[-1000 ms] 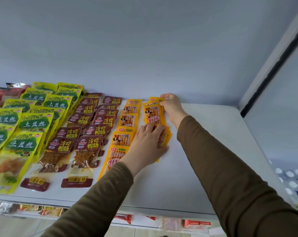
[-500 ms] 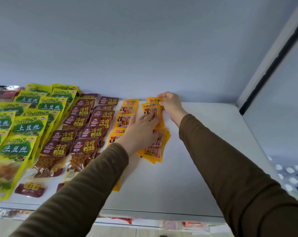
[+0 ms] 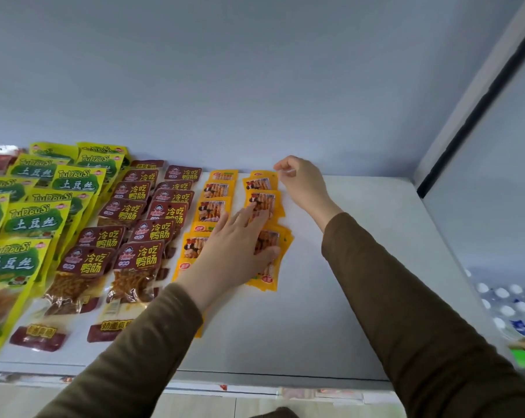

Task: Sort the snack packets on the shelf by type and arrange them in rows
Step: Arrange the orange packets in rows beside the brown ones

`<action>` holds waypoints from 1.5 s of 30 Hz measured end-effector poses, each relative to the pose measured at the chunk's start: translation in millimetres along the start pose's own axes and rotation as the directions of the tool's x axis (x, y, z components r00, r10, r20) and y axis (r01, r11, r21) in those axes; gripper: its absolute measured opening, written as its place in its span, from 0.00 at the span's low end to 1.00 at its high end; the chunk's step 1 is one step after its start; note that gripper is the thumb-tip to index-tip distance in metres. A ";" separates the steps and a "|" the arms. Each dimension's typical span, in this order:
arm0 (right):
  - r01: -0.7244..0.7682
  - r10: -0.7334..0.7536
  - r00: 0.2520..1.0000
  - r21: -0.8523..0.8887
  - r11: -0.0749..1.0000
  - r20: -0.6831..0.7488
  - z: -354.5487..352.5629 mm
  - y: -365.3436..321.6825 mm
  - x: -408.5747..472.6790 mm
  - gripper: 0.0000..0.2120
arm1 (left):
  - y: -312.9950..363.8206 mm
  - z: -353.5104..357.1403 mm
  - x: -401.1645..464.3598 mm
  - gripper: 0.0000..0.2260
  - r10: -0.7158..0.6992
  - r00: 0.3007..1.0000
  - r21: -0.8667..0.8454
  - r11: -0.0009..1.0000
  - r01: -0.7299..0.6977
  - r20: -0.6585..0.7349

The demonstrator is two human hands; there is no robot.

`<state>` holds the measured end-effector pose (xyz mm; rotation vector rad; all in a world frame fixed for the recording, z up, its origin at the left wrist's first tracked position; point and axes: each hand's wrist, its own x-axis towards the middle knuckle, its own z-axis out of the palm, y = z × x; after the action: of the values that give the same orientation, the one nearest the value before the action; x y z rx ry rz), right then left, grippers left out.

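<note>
Glossy flat foil packets lie in overlapping rows on a smooth white shelf [image 3: 330, 297] under a matte pale-blue back wall [image 3: 255, 86]. Far left: large green-and-yellow packets [image 3: 41, 215]; next, two rows of dark-red packets [image 3: 125, 233] with clear windows showing stringy brown strips. Then two rows of small yellow packets [image 3: 216, 191], rectangular and shiny. The left hand [image 3: 234, 251] lies flat across the nearer yellow packets, fingers [image 3: 249, 214] straight and spread, pressing on the right row. The right hand [image 3: 303, 179] is at the back by the wall, fingers curled, thumb and forefinger pinching the top corner of the rearmost packet [image 3: 262, 182] of the right row. Both arms wear olive-brown knit sleeves [image 3: 406, 297]. At the far right, below shelf level, bottle caps [image 3: 508, 303] show, blurred.

Compared with half a second ago, the left hand has slid slightly toward the front edge, uncovering more of the back packets; the right hand has lifted a little at the rear corner.
</note>
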<state>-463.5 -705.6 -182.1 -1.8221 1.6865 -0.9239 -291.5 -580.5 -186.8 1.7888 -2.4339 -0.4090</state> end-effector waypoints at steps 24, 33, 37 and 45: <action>-0.110 0.156 0.954 -0.184 0.977 0.257 -2.6 -7.3 -96.0 0.11 | 28.2 36.7 -57.9 0.41 -0.067 0.990 -0.198 0.979 0.041 -0.127; -0.047 0.043 0.998 0.094 0.994 0.049 11.6 -19.0 -85.9 0.12 | 33.0 38.5 -56.8 0.39 -0.064 0.975 -0.190 0.982 0.023 -0.213; -0.100 0.085 0.989 0.127 0.987 0.118 13.9 -18.3 -75.5 0.21 | 32.5 37.6 -55.9 0.38 -0.074 0.982 -0.191 0.981 0.040 -0.171; -0.142 0.112 0.980 0.187 0.972 0.163 23.0 -10.9 -80.7 0.30 | 32.0 41.1 -62.4 0.36 -0.051 0.993 -0.127 0.991 0.037 -0.111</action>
<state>-439.8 -626.7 -201.1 -1.5914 1.5400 -0.8444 -311.2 -505.9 -212.5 1.7663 -2.2441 -0.4403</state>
